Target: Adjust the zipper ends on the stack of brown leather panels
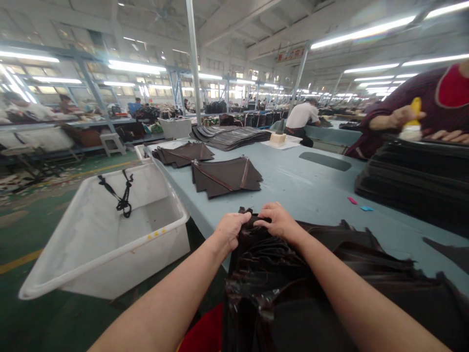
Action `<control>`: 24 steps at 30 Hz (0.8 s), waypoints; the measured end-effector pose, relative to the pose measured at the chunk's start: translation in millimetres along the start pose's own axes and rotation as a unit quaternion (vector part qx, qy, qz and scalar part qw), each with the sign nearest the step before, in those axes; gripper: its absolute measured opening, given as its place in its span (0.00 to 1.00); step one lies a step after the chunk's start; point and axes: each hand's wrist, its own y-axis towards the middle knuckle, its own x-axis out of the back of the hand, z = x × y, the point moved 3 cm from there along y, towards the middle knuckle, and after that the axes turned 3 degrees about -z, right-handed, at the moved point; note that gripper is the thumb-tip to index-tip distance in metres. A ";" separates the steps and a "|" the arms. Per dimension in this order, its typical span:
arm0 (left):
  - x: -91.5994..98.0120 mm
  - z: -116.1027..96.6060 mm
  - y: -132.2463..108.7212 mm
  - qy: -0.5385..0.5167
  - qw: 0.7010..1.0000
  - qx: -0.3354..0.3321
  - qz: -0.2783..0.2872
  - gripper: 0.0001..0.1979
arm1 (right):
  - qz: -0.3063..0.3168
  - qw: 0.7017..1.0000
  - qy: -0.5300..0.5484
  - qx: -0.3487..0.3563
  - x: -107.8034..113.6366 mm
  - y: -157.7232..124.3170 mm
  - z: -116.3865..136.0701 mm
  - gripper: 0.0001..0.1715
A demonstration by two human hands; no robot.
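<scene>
A thick pile of dark brown leather-like pieces (pixel 264 274) lies at the near edge of the table, its edges wavy and shiny. My left hand (pixel 231 231) is closed on the far left corner of the pile, thumb on top, gripping the edge of a dark piece. Close beside it, my right hand (pixel 277 221) has its fingers curled over the same far edge and pinches the dark material. The fingertips are partly hidden by the folds. Beyond my hands lies a small stack of dark panels (pixel 227 177) with shiny brown strips.
A white plastic tub (pixel 154 244) with a black cord (pixel 124 203) stands on the floor at left. On the pale blue table (pixel 286 181) are more stacked panels (pixel 230 137) and pink and blue scraps. At right, a co-worker's hand (pixel 401 119) holds a yellow-handled brush (pixel 415 110) above a tall dark stack (pixel 414 181).
</scene>
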 end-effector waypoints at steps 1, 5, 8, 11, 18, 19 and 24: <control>-0.3 -0.7 -0.5 0.011 1.000 -0.005 -0.006 0.05 | 0.011 1.000 -0.005 0.015 -0.6 -0.7 2.2 0.13; -2.3 -5.0 -1.4 0.068 0.997 -0.023 -0.025 0.05 | 0.059 0.997 0.050 0.006 -6.7 -2.9 5.9 0.13; -4.9 -9.4 -0.5 0.109 0.993 -0.026 -0.027 0.07 | 0.069 0.997 0.044 0.005 -10.1 -2.3 7.4 0.12; -6.7 -12.2 2.0 0.133 0.990 -0.027 -0.037 0.10 | 0.076 0.997 0.029 0.013 -11.2 -1.4 9.6 0.11; -3.8 -12.4 4.2 0.139 0.986 -0.023 -0.088 0.11 | 0.094 0.995 -0.015 0.008 -8.5 -3.5 16.7 0.09; -3.2 -12.2 3.1 0.136 0.987 -0.013 -0.090 0.11 | 0.094 0.995 -0.020 0.006 -8.0 -3.9 17.4 0.09; -4.5 -9.5 -3.9 0.089 0.990 0.036 -0.100 0.09 | 0.098 0.994 -0.041 0.003 -8.0 -4.2 17.8 0.12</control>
